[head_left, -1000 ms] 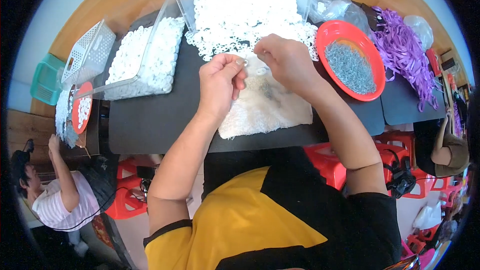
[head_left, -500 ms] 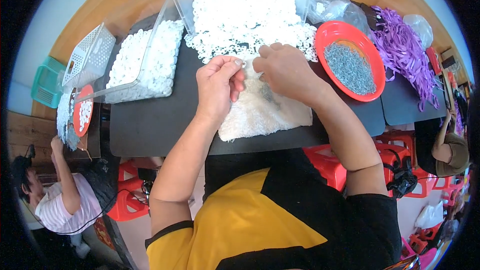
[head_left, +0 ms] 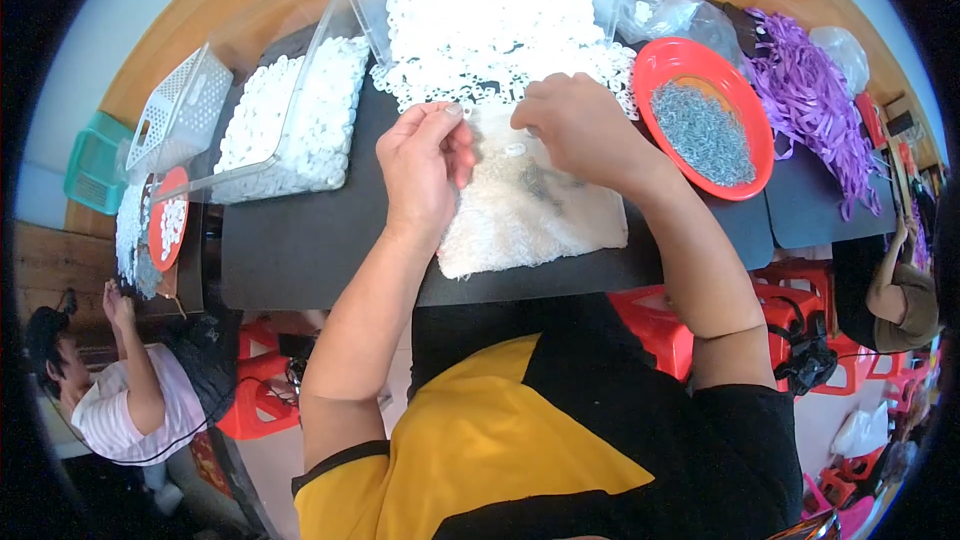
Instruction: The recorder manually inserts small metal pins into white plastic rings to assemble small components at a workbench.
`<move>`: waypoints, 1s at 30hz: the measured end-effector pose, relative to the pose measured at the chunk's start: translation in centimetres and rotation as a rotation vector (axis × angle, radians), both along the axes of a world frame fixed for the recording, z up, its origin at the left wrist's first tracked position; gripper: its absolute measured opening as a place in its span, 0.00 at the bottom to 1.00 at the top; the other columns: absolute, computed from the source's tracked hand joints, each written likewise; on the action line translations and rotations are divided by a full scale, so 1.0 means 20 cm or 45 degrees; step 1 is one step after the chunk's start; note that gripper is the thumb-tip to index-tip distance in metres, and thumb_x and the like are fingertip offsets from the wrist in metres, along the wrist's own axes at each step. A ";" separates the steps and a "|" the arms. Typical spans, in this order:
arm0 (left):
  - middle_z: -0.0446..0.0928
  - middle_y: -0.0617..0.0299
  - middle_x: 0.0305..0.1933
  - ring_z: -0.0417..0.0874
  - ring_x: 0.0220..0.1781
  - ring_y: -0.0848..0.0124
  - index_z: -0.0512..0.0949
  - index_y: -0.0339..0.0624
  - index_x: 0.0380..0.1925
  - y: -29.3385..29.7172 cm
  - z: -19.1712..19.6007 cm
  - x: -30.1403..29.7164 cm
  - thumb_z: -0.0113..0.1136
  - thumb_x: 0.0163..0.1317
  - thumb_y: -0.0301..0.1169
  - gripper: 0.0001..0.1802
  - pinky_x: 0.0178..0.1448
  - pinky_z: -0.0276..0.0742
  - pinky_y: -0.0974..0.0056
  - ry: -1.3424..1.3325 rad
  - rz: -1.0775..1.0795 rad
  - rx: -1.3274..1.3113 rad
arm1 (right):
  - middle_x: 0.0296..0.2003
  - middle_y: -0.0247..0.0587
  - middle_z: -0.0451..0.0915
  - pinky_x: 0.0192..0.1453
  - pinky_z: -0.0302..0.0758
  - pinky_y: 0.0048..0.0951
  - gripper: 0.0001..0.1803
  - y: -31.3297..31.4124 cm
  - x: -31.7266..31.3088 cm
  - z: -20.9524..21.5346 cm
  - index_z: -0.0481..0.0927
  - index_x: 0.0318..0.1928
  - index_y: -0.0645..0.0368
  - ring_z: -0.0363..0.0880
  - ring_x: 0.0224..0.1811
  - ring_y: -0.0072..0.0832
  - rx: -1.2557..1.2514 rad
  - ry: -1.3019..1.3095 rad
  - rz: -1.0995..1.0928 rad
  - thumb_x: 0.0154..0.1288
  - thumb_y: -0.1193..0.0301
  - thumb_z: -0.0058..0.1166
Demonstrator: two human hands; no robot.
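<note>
My left hand (head_left: 422, 162) is above the left edge of a cream cloth (head_left: 490, 240), thumb and forefinger pinched on a small white plastic piece at their tips. Opposite it, my right hand (head_left: 580, 128) hangs over the cloth's far right part, fingers curled inward; whatever they pinch is hidden. Between the two hands a small white oval piece (head_left: 515, 150) lies on the cloth. Just beyond my fingertips spreads a heap of white ring-shaped plastic pieces (head_left: 490, 0), spilling from a clear bin (head_left: 360, 10).
At right stands a red dish (head_left: 755, 125) of small metal parts (head_left: 700, 135), with purple straps (head_left: 815, 120) beyond. A clear box (head_left: 265, 172) of white pieces is at left, near a white basket (head_left: 180, 110). A co-worker (head_left: 130, 390) sits far left, another person far right.
My hands have drawn apart: the left moved left and slightly away, the right a little up. The white oval piece on the cloth between them now shows plainly.
</note>
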State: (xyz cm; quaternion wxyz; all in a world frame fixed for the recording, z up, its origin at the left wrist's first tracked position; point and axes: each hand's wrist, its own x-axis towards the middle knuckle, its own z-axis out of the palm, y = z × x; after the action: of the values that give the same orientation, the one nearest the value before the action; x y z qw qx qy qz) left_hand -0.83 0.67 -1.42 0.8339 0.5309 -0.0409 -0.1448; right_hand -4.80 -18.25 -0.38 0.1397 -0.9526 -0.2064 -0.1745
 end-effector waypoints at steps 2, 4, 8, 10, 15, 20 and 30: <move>0.75 0.59 0.22 0.72 0.16 0.76 0.75 0.33 0.31 -0.01 0.00 0.00 0.55 0.62 0.26 0.06 0.16 0.63 0.73 -0.005 -0.002 0.020 | 0.31 0.37 0.76 0.45 0.69 0.38 0.02 0.01 0.00 0.00 0.80 0.29 0.55 0.75 0.41 0.37 -0.067 0.018 -0.020 0.54 0.73 0.55; 0.75 0.59 0.22 0.72 0.16 0.76 0.76 0.33 0.31 -0.01 0.00 -0.01 0.56 0.62 0.26 0.06 0.16 0.63 0.73 -0.012 0.001 0.041 | 0.31 0.36 0.76 0.45 0.69 0.38 0.02 0.03 0.00 -0.01 0.80 0.29 0.55 0.75 0.41 0.36 -0.133 0.034 -0.034 0.54 0.73 0.55; 0.75 0.60 0.22 0.72 0.16 0.76 0.76 0.34 0.31 -0.01 0.01 -0.02 0.56 0.62 0.26 0.05 0.16 0.63 0.73 -0.047 -0.021 0.031 | 0.35 0.38 0.79 0.47 0.70 0.39 0.06 0.07 -0.02 -0.01 0.81 0.32 0.54 0.77 0.44 0.36 -0.271 0.029 0.024 0.52 0.72 0.54; 0.75 0.60 0.22 0.72 0.16 0.77 0.76 0.34 0.31 -0.01 0.01 -0.02 0.56 0.62 0.26 0.05 0.16 0.62 0.73 -0.058 -0.021 0.037 | 0.35 0.38 0.79 0.48 0.71 0.39 0.06 0.09 -0.03 -0.01 0.81 0.32 0.54 0.77 0.45 0.35 -0.270 0.043 0.037 0.53 0.72 0.54; 0.76 0.61 0.22 0.72 0.16 0.77 0.77 0.34 0.31 -0.02 0.00 -0.04 0.56 0.62 0.25 0.05 0.16 0.62 0.74 -0.112 -0.067 0.058 | 0.30 0.39 0.75 0.44 0.71 0.35 0.07 0.09 -0.03 -0.02 0.78 0.30 0.56 0.77 0.38 0.33 -0.193 -0.007 0.045 0.50 0.70 0.62; 0.76 0.62 0.23 0.72 0.18 0.79 0.77 0.34 0.31 -0.02 0.02 -0.06 0.55 0.64 0.25 0.05 0.17 0.62 0.75 -0.189 -0.090 0.141 | 0.27 0.36 0.80 0.35 0.72 0.31 0.04 0.04 0.00 0.00 0.80 0.31 0.60 0.79 0.31 0.28 0.947 0.293 -0.091 0.55 0.74 0.58; 0.76 0.64 0.23 0.71 0.19 0.81 0.77 0.35 0.31 -0.03 0.02 -0.08 0.55 0.64 0.25 0.05 0.18 0.62 0.76 -0.286 -0.149 0.258 | 0.27 0.34 0.79 0.39 0.71 0.21 0.05 0.02 -0.01 0.06 0.81 0.35 0.65 0.75 0.30 0.19 1.631 0.653 0.015 0.58 0.77 0.59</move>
State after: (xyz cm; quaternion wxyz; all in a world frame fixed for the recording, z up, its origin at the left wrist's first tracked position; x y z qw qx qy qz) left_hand -2.52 0.10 -0.97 0.7565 0.6218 -0.1499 -0.1363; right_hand -5.07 -17.82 0.84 0.7205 -0.6922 -0.0281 -0.0306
